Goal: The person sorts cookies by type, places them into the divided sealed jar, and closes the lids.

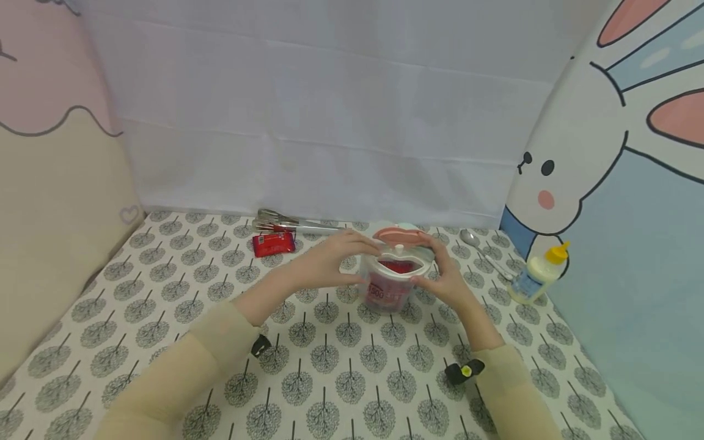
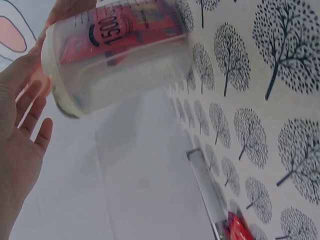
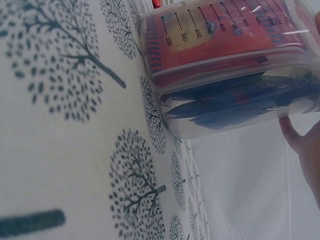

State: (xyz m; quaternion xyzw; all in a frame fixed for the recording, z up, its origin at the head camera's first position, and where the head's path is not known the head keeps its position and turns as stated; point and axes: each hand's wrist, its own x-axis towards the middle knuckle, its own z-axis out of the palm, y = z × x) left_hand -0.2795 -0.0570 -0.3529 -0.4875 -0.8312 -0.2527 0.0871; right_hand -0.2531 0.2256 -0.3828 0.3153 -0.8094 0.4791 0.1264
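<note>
A clear plastic storage jar (image 1: 387,297) with a white lid stands on the table between both hands, its pink flip cap (image 1: 393,234) raised. Red packets (image 1: 399,266) show through the opening; blue packets (image 3: 235,102) are visible through the wall in the right wrist view. My left hand (image 1: 332,260) holds the lid's left side, thumb in front and fingers toward the back. On the other side, my right hand (image 1: 448,280) grips the lid, thumb at the front rim and fingers by the raised cap. Some fingertips are hidden behind the lid.
Behind the left hand lie metal tongs (image 1: 319,228) and a red packet (image 1: 274,244). To the right are a spoon (image 1: 486,253) and a squeeze bottle (image 1: 535,280) with a yellow cap. Cloth walls (image 1: 330,122) enclose the patterned tabletop (image 1: 341,406).
</note>
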